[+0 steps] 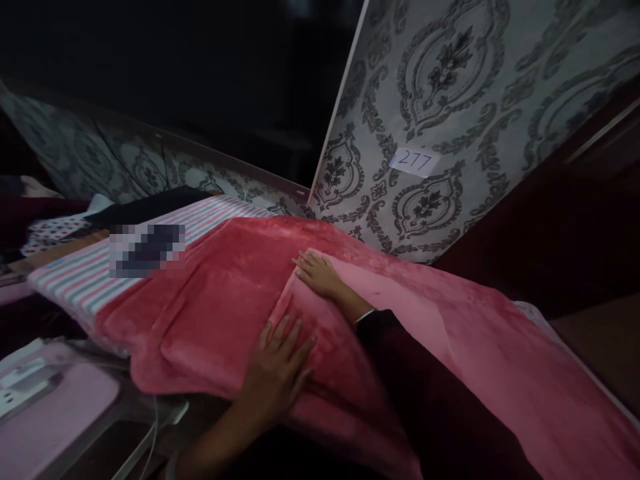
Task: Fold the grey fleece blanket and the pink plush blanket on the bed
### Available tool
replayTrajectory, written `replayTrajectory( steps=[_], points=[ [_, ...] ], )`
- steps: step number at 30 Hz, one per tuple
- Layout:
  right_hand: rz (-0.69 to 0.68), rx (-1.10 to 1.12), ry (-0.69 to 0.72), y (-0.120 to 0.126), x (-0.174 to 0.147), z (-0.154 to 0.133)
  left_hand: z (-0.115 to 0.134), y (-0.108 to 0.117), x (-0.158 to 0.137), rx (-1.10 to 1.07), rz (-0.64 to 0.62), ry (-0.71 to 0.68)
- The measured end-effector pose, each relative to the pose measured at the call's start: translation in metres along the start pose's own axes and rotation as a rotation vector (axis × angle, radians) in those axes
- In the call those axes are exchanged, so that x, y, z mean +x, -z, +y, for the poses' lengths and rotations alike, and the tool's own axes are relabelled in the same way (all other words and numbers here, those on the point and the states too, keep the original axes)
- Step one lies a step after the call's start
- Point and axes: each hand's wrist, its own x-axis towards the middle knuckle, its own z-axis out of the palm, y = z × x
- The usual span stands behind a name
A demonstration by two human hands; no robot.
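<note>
A red and pink plush blanket (pixel 225 287) lies partly folded over a surface in front of me. My left hand (pixel 277 367) rests on its near part with the fingers spread. Farther off, my right hand (pixel 317 273) lies flat on the fold's pink edge, fingers stretched out and a thin band at the wrist. Both palms press on the cloth, and neither grips it. Under the blanket's left end, a striped cloth (pixel 75 280) in white, pink and blue shows.
A large dark screen (pixel 200 87) stands behind, against patterned wallpaper (pixel 450 67). A paper label (pixel 415 161) reading 277 is stuck there. At lower left is a pink stool-like surface (pixel 65 407) with a white power strip (pixel 25 387) and cables. A blurred-out patch covers something on the striped cloth.
</note>
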Motion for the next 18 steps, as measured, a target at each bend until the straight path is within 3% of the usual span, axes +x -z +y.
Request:
replayTrajectory(
  steps=[8,13,18],
  points=[
    [0.024,0.181,-0.091,-0.013,0.049,0.036,0.001,0.006,0.002,0.004,-0.027,-0.001],
    [0.1,0.221,-0.127,-0.018,0.052,0.04,-0.001,0.005,0.002,0.007,0.0,-0.005],
    [0.186,0.23,-0.149,0.002,0.042,0.027,-0.002,0.002,0.002,0.007,0.017,-0.011]
  ],
)
